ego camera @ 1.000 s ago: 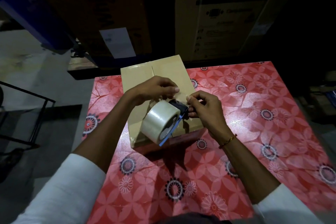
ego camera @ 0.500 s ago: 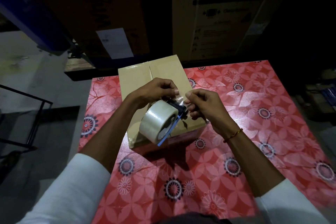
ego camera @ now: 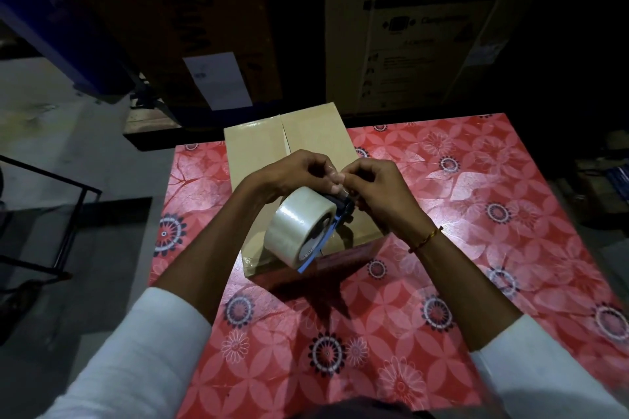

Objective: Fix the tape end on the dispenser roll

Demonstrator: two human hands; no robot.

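Note:
A closed brown cardboard box [ego camera: 258, 153] lies on a table with a red flowered cloth [ego camera: 459, 221]. Above the box's near end is a roll of clear packing tape [ego camera: 299, 224] on a blue and black dispenser [ego camera: 326, 238]. My left hand [ego camera: 292, 173] and my right hand [ego camera: 374, 190] meet just above the roll, fingertips together, both pinching the loose end of the clear tape. The right hand's lower fingers curl by the dispenser's black head. How the dispenser is carried is hidden by the hands.
Large cartons stand behind the table, one printed WASHING MACHINE [ego camera: 429, 27], another with a white label [ego camera: 218, 82]. A black metal frame [ego camera: 68, 214] stands on the grey floor at the left. Dark clutter sits at the right edge.
My hands have drawn closer together, so the fingertips now meet over the tape end. The roll and dispenser stay over the box's near end.

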